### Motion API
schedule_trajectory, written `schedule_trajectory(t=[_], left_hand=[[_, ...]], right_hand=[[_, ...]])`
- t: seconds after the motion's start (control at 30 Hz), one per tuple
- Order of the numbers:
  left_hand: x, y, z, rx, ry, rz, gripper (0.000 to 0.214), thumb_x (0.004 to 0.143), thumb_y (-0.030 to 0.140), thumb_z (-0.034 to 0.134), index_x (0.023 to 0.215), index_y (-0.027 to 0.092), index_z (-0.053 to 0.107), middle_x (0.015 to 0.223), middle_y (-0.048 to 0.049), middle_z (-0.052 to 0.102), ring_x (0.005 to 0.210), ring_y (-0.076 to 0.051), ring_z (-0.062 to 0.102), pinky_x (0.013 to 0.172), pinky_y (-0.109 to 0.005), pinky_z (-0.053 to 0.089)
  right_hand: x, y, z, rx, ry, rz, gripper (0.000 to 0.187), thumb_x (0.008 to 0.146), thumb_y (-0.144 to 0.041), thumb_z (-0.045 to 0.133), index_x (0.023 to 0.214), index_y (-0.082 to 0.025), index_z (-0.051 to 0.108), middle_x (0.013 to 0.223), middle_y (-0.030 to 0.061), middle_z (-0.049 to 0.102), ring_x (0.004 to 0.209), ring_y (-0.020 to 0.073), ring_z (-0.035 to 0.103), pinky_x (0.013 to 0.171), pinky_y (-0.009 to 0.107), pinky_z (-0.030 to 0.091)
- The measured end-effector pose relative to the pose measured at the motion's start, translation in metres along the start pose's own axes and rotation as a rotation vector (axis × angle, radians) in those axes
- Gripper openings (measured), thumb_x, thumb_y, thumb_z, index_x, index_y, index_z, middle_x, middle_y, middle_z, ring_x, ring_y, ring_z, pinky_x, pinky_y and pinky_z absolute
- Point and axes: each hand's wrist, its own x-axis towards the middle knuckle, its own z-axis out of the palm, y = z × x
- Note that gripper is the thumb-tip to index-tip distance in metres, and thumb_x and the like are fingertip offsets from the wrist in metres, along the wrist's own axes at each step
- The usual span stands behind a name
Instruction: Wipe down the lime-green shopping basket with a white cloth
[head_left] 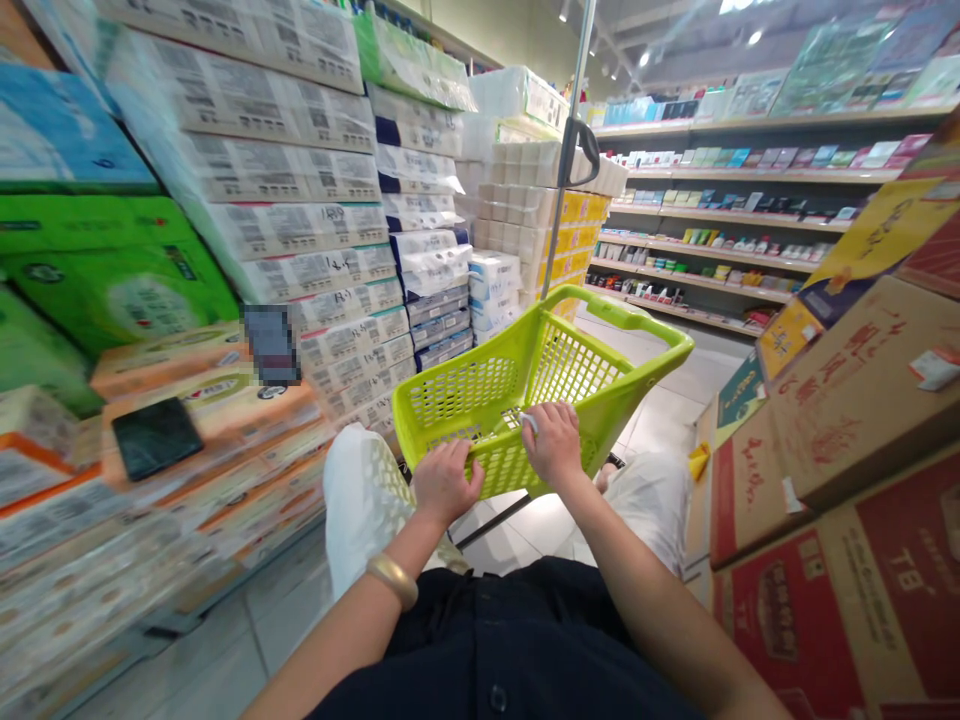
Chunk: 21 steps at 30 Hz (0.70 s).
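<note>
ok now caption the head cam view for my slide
Left hand and right hand grip a lime-green shopping basket between stacked toilet rolls and cardboard cartons

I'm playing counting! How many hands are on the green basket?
2: the left hand and the right hand, side by side on the near rim of the lime-green basket.

A lime-green shopping basket (457, 400) sits mid-aisle in a supermarket, its near rim gripped by a left hand (447, 483) and a right hand (553, 443), its open top unobstructed. Wrapped toilet paper packs (300, 200) wall off the left side, close beside the left forearm (352, 620). Stacked cardboard cartons (840, 420) crowd the right, near the right arm (645, 590). Open floor tiles (660, 400) run ahead past the basket toward goods shelves (720, 250). A metal pole (556, 220) rises just behind the basket.
</note>
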Motion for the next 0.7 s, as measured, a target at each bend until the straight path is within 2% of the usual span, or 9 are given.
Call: schedule_trajectory(t=[0.1,0.2,0.37,0.47,0.6,0.7], left_hand=[[0.0,-0.001,0.001,-0.001,-0.001,0.001,0.015,0.082,0.026,0.05,0.091,0.021,0.06,0.085,-0.0047,0.068,0.081,-0.022,0.06,0.071,-0.034,0.042],[0.0,-0.003,0.0,-0.001,-0.008,0.014,0.015,0.082,0.026,0.05,0.092,0.021,0.06,0.085,-0.0044,0.068,0.081,-0.022,0.06,0.071,-0.033,0.042],[0.0,-0.002,0.001,0.001,-0.012,0.007,0.015,0.082,0.026,0.05,0.091,0.021,0.06,0.084,-0.0046,0.067,0.08,-0.022,0.06,0.07,-0.034,0.043],[0.001,0.0,0.002,0.01,-0.01,-0.013,0.013,0.081,0.026,0.05,0.089,0.021,0.06,0.083,-0.005,0.066,0.079,-0.023,0.059,0.069,-0.035,0.042],[0.003,0.001,0.002,0.013,-0.018,0.001,0.013,0.081,0.026,0.051,0.089,0.021,0.059,0.083,-0.0047,0.067,0.081,-0.023,0.06,0.07,-0.034,0.042],[0.002,0.0,0.001,0.005,-0.019,0.01,0.013,0.081,0.026,0.05,0.09,0.021,0.059,0.085,-0.0045,0.068,0.081,-0.022,0.06,0.07,-0.034,0.042]], right_hand=[[-0.007,-0.016,0.005,0.062,-0.031,-0.087,0.013,0.091,-0.025,0.049,0.092,-0.023,0.062,0.094,0.0049,0.064,0.098,0.0217,0.051,0.105,0.037,0.028],[-0.008,-0.017,0.006,0.08,-0.057,-0.142,0.013,0.091,-0.026,0.05,0.093,-0.023,0.062,0.094,0.0045,0.064,0.098,0.0212,0.051,0.104,0.036,0.029],[0.001,0.005,0.001,0.008,0.021,-0.038,0.015,0.092,-0.026,0.049,0.088,-0.022,0.063,0.088,0.0056,0.063,0.094,0.0222,0.051,0.101,0.036,0.031],[0.0,-0.003,0.004,0.0,0.043,0.02,0.014,0.091,-0.025,0.049,0.088,-0.022,0.062,0.089,0.0061,0.063,0.094,0.0228,0.051,0.103,0.038,0.03],[-0.008,-0.028,0.011,0.093,-0.023,-0.111,0.012,0.092,-0.025,0.05,0.092,-0.023,0.062,0.092,0.0039,0.064,0.097,0.021,0.052,0.105,0.036,0.028],[-0.007,-0.027,0.01,0.102,-0.056,-0.164,0.013,0.092,-0.026,0.05,0.094,-0.023,0.062,0.092,0.0037,0.064,0.096,0.0203,0.052,0.103,0.035,0.03]])
